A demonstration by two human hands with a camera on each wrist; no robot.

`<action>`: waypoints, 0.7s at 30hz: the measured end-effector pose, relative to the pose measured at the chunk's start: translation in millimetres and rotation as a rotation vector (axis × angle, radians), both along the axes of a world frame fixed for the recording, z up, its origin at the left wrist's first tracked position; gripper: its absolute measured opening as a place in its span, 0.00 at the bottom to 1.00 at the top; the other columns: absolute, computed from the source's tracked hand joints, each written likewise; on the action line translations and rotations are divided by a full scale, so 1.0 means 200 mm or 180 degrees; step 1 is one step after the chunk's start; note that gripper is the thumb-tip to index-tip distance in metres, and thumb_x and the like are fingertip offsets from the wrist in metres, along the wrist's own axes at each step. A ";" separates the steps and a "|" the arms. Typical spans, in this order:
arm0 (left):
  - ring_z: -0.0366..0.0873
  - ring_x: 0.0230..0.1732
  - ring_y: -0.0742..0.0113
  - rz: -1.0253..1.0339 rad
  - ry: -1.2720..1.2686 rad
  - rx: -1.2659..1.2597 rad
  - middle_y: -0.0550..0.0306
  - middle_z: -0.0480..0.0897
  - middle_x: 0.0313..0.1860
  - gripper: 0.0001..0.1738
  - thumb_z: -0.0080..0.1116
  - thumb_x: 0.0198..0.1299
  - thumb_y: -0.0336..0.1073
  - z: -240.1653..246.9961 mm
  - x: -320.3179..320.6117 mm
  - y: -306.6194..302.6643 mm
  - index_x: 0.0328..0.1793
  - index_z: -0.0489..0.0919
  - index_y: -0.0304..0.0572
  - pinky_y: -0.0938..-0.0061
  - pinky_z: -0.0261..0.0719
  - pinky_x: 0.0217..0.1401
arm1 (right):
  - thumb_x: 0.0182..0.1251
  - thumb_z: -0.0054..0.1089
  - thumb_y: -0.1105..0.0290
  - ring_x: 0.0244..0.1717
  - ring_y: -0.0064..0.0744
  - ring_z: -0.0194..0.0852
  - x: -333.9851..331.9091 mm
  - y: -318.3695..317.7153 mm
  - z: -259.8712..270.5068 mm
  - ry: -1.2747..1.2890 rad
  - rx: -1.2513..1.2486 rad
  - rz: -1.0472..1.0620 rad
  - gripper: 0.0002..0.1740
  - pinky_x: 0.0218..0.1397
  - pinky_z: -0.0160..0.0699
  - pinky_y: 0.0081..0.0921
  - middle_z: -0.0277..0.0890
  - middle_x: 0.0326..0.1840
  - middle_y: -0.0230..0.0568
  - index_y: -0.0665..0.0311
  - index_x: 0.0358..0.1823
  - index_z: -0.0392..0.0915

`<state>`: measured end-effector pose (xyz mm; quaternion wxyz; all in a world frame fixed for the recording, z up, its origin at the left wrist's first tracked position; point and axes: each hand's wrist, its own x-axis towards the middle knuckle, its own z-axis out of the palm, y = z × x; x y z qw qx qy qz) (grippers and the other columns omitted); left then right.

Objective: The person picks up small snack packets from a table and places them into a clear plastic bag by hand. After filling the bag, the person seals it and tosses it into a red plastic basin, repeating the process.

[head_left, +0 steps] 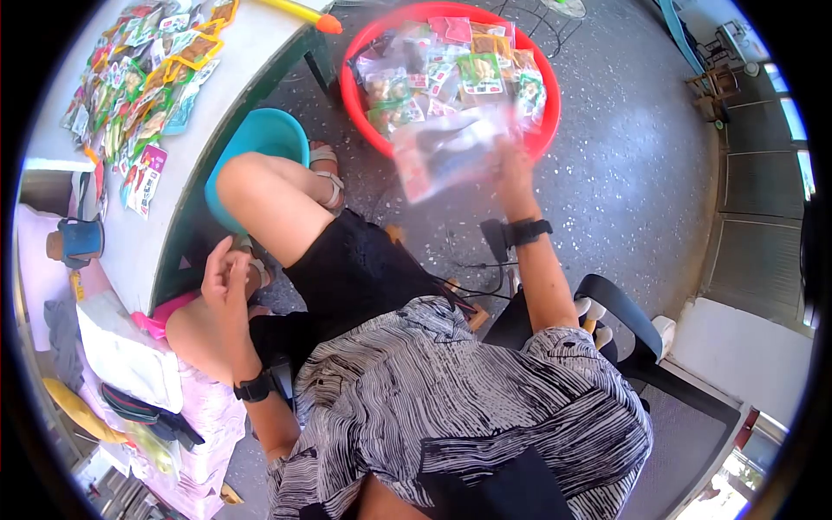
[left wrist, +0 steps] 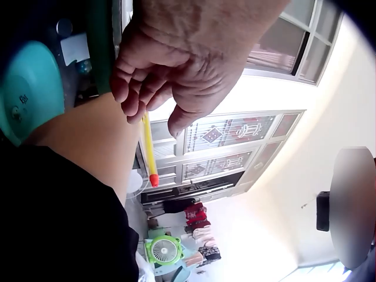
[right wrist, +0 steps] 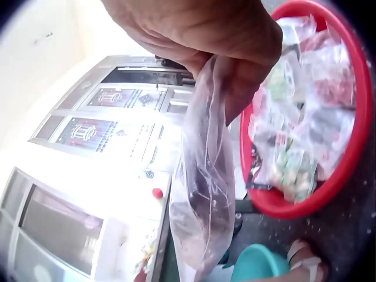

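The right hand (head_left: 513, 178) grips a clear plastic bag (head_left: 451, 156) by its edge, beside the near rim of a red basin (head_left: 351, 95) filled with packets. In the right wrist view the bag (right wrist: 202, 200) hangs from the pinching fingers of the right hand (right wrist: 205, 35); its contents are blurred. The left hand (head_left: 227, 282) is held above the lap near the table edge, holding nothing. Its fingers hang loosely curled in the left wrist view, where the left hand (left wrist: 182, 64) shows up close.
A white table (head_left: 208, 113) at the left bears a pile of small colourful packets (head_left: 130, 95) and a yellow stick with a red tip (head_left: 303, 16). A teal bucket (head_left: 299, 130) stands on the floor between table and legs. An armchair (head_left: 628, 312) is at the right.
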<state>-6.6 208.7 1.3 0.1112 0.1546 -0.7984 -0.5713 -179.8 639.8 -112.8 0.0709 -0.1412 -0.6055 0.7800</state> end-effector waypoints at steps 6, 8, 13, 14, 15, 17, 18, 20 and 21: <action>0.72 0.35 0.81 0.0402 -0.0205 -0.0124 0.63 0.80 0.37 0.20 0.55 0.65 0.34 0.02 0.12 -0.07 0.62 0.73 0.36 0.86 0.69 0.38 | 0.62 0.58 0.62 0.18 0.26 0.69 -0.24 0.52 -0.16 0.0084 0.0494 -0.0831 0.12 0.19 0.68 0.25 0.72 0.21 0.33 0.66 0.33 0.76; 0.72 0.35 0.81 0.0458 -0.0177 -0.0126 0.62 0.81 0.37 0.20 0.56 0.65 0.35 0.01 0.15 -0.10 0.62 0.73 0.35 0.86 0.69 0.38 | 0.61 0.58 0.62 0.19 0.29 0.72 -0.35 0.69 -0.31 -0.0124 0.1111 -0.1283 0.13 0.20 0.71 0.28 0.74 0.21 0.36 0.67 0.32 0.76; 0.73 0.35 0.80 0.0526 -0.0179 0.0023 0.62 0.81 0.37 0.21 0.56 0.64 0.35 0.01 0.17 -0.10 0.61 0.73 0.34 0.87 0.70 0.38 | 0.58 0.58 0.61 0.23 0.36 0.79 -0.42 1.10 -0.92 -0.1626 0.2775 -0.1990 0.16 0.23 0.78 0.35 0.78 0.22 0.45 0.72 0.28 0.78; 0.73 0.35 0.80 0.0537 -0.0191 0.0050 0.62 0.80 0.37 0.21 0.56 0.64 0.35 0.01 0.19 -0.10 0.61 0.73 0.34 0.87 0.70 0.38 | 0.57 0.59 0.60 0.24 0.37 0.80 -0.40 1.08 -0.92 -0.1690 0.2767 -0.1700 0.17 0.24 0.78 0.35 0.79 0.23 0.45 0.71 0.30 0.78; 0.73 0.35 0.80 0.0536 -0.0211 0.0045 0.62 0.80 0.37 0.21 0.56 0.64 0.35 0.01 0.19 -0.11 0.61 0.73 0.34 0.87 0.70 0.38 | 0.56 0.60 0.59 0.25 0.37 0.80 -0.39 1.06 -0.92 -0.1744 0.2757 -0.1408 0.18 0.25 0.78 0.35 0.79 0.24 0.45 0.71 0.32 0.78; 0.73 0.35 0.81 0.0545 -0.0239 0.0042 0.62 0.80 0.36 0.21 0.56 0.64 0.35 0.00 0.20 -0.12 0.61 0.73 0.34 0.87 0.70 0.37 | 0.54 0.63 0.56 0.27 0.38 0.80 -0.29 0.99 -0.90 -0.1835 0.2735 -0.0821 0.21 0.28 0.79 0.34 0.79 0.26 0.44 0.70 0.35 0.78; 0.73 0.35 0.81 0.0496 -0.0270 0.0103 0.62 0.79 0.36 0.20 0.56 0.64 0.34 0.00 0.19 -0.11 0.61 0.73 0.34 0.87 0.70 0.37 | 0.53 0.64 0.54 0.27 0.38 0.80 -0.24 0.94 -0.89 -0.1871 0.2726 -0.0506 0.22 0.30 0.79 0.34 0.80 0.28 0.44 0.69 0.36 0.78; 0.72 0.35 0.81 0.0511 -0.0316 0.0213 0.63 0.79 0.36 0.20 0.56 0.64 0.34 0.02 0.18 -0.10 0.61 0.73 0.34 0.87 0.70 0.37 | 0.54 0.64 0.55 0.27 0.36 0.79 -0.17 0.74 -0.72 -0.1833 0.2124 -0.0403 0.20 0.28 0.77 0.30 0.78 0.28 0.41 0.67 0.37 0.78; 0.71 0.35 0.81 0.0637 -0.0563 0.0097 0.63 0.78 0.36 0.19 0.55 0.65 0.33 0.09 0.17 -0.06 0.60 0.73 0.33 0.87 0.69 0.36 | 0.57 0.62 0.58 0.26 0.33 0.78 -0.12 0.57 -0.52 -0.1762 0.1519 -0.0572 0.17 0.24 0.75 0.26 0.77 0.27 0.38 0.66 0.35 0.78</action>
